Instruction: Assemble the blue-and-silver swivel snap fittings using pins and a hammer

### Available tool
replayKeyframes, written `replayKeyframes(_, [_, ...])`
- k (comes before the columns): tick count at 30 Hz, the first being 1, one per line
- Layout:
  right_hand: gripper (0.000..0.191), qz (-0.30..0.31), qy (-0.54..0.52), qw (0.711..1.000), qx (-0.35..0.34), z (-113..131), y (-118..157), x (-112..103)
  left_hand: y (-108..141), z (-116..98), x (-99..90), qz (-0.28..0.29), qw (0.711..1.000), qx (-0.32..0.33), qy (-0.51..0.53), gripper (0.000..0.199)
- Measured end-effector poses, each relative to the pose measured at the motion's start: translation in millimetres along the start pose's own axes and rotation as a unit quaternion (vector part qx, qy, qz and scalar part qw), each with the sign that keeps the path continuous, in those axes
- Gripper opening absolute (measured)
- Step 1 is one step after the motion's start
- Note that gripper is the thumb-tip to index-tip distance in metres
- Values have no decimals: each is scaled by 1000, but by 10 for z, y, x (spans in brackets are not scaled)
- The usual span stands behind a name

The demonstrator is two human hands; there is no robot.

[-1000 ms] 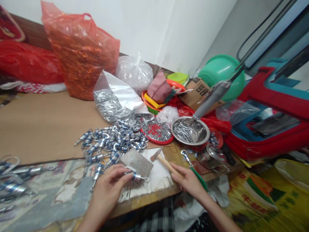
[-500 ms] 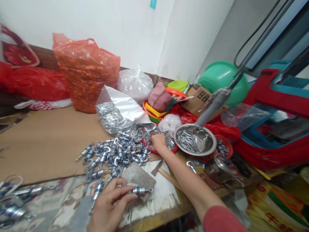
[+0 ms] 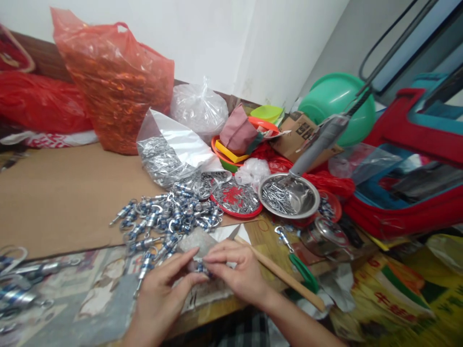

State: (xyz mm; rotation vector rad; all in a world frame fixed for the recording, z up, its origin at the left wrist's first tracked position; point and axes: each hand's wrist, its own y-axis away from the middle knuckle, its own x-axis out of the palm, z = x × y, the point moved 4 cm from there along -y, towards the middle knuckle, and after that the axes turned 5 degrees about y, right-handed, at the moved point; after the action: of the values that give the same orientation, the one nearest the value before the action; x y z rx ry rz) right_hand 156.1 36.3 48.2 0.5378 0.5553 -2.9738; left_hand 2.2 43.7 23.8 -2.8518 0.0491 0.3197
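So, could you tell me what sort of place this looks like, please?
Probably a home workbench for small hardware assembly. Both hands work a small metal part over a steel plate, beside a pile of blue-and-silver clasps, bags of metal parts and a hammer.

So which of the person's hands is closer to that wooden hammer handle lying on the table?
The right. The right hand sits just beside the wooden handle, which runs along its right side. The left hand is farther off, beyond the right hand.
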Motion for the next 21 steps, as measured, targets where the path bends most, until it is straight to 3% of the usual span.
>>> replayKeyframes(6, [11,3,-92,995,-30,55,50,41,22,-130,8,37,998,12,46,19])
replayKeyframes(10, [23,-10,7,994,-108,164,124,9,45,-112,-47,41,994,-48,88,8])
replayKeyframes(12, [33,-17,110,974,-199,235,197,-6,48,-92,-81,39,991,-77,106,6])
replayKeyframes(15, [30,7,224,917,-329,300,281,-4,32,-111,-113,61,991,-74,88,5])
replayKeyframes(18, [26,46,267,884,-382,324,280,-17,10,-165,-134,86,995,-40,35,7])
replayKeyframes(21, [26,49,283,875,-389,336,250,-37,0,-201,-156,87,996,-5,-3,9])
